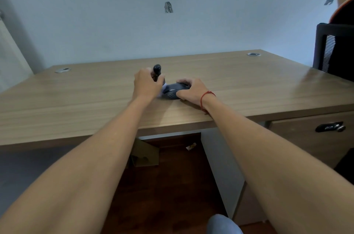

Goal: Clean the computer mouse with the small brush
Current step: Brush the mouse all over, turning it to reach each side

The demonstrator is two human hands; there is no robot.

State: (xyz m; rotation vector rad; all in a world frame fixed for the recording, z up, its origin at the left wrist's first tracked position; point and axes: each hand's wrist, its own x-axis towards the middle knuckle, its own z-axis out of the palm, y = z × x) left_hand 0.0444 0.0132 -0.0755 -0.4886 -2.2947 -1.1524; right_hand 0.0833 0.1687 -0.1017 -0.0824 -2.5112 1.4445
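The left hand (pixel 146 85) grips the brush (pixel 157 72) upright, its pale bristles at the mouse (pixel 175 91). The right hand (pixel 191 90) holds the mouse on the desk (pixel 76 99).

I find no text, label, brand or number that I can read here; the drawer handle (pixel 329 127) shows pale marks too blurred to make out.

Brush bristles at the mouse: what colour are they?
White, on the small black-handled brush; they show in the head view.
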